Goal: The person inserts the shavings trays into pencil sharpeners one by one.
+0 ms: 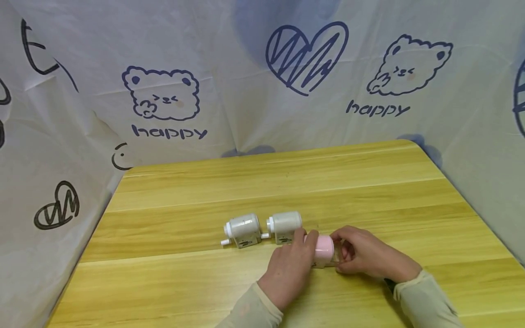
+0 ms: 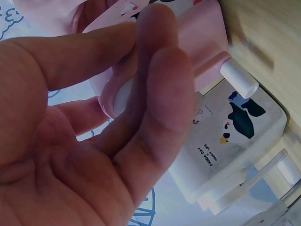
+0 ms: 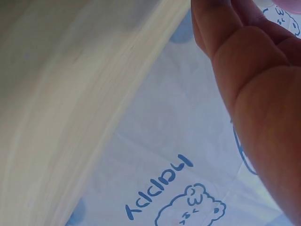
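Observation:
My left hand (image 1: 289, 266) grips a pink crank pencil sharpener (image 1: 324, 248) from its left side, low over the table. At the sharpener's right end, my right hand (image 1: 367, 253) pinches a clear drawer (image 1: 338, 253) that sticks out from the body. In the left wrist view the left fingers curl around the crank end of the pink body, beside a white handle knob (image 2: 240, 78). Just behind the left fingertips stands a greyish-white pencil sharpener (image 1: 287, 222) with a panda print. Little of the right hand's work shows in the right wrist view.
Another greyish-white pencil sharpener (image 1: 244, 228) stands to the left, its crank pointing left. The wood-grain table (image 1: 164, 287) carries everything. White cloth (image 1: 238, 91) with blue drawings hangs behind and along both sides.

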`<state>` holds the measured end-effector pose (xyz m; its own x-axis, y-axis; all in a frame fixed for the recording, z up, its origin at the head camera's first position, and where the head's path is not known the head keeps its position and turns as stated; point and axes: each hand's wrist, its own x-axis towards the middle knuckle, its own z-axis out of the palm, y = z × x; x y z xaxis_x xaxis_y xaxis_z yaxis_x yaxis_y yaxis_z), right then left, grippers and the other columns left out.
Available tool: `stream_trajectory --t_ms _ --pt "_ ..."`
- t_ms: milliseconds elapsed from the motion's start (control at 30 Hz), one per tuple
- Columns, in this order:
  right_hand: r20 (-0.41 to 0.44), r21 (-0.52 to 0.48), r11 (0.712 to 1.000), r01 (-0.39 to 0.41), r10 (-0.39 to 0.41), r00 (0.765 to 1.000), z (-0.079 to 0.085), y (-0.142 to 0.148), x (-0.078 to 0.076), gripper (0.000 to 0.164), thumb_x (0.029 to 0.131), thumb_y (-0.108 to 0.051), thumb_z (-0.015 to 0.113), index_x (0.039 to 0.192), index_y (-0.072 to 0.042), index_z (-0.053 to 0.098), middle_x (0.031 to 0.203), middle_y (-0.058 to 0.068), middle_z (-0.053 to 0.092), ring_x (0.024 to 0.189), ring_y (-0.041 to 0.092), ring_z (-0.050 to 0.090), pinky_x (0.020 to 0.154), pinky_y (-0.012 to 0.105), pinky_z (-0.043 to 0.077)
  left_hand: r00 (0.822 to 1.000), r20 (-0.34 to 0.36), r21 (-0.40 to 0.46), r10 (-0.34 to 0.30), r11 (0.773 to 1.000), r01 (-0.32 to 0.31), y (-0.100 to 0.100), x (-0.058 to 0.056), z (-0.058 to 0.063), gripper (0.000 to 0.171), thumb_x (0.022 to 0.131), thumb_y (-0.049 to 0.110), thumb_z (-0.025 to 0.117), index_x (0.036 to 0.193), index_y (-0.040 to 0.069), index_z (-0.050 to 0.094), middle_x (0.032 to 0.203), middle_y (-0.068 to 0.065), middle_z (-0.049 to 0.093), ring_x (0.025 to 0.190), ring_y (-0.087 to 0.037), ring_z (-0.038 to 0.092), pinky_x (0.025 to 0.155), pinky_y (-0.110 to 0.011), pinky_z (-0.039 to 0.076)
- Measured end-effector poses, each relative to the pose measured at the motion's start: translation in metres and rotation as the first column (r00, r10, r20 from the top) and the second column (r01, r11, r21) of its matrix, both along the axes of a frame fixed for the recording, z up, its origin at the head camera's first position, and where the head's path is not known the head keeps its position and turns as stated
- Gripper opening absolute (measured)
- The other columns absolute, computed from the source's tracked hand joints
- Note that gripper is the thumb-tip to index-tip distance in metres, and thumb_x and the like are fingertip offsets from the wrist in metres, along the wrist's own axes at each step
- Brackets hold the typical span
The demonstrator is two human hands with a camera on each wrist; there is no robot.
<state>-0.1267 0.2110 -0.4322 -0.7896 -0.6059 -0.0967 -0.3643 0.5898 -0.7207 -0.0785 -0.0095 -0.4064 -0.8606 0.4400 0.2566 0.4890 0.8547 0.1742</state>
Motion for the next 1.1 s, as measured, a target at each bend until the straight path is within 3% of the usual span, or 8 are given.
stream_trajectory --t_ms 200,733,1100 --pt "-0.029 -0.009 1.0 -0.015 0.015 0.999 -0.0006 -0.0016 -0.0004 0.049 0.072 -0.021 0.081 0.112 -0.008 0.057 0.088 0.0 0.053 0.075 0.012 0.053 0.063 0.027 0.049 1.0 0.003 0.002 -0.001 1.0 0.001 0.0 0.0001 0.0001 0.037 0.078 0.002 0.063 0.112 0.01 0.051 0.093 -0.006 0.05 0.047 -0.013 0.043 0.036 -0.023 0.029" --pt "-0.078 -0.003 0.999 -0.043 0.043 0.996 0.0011 -0.0065 -0.0004 0.045 0.074 -0.023 0.08 0.111 -0.01 0.06 0.092 -0.003 0.052 0.079 0.01 0.051 0.066 0.027 0.048 0.997 -0.073 -0.019 0.003 1.0 -0.004 0.0009 0.0002 -0.0009 0.039 0.075 0.005 0.066 0.111 0.01 0.052 0.091 -0.006 0.051 0.046 -0.013 0.043 0.035 -0.023 0.03" --pt "-0.086 0.015 1.0 -0.017 0.018 0.996 0.0013 -0.0087 0.001 0.054 0.072 -0.021 0.081 0.119 -0.006 0.058 0.093 -0.004 0.052 0.081 0.01 0.051 0.067 0.027 0.048 0.999 -0.037 -0.017 0.005 1.0 -0.006 0.0013 -0.0002 0.0002 0.038 0.076 0.005 0.065 0.112 0.01 0.052 0.091 -0.006 0.051 0.046 -0.013 0.044 0.035 -0.023 0.029"
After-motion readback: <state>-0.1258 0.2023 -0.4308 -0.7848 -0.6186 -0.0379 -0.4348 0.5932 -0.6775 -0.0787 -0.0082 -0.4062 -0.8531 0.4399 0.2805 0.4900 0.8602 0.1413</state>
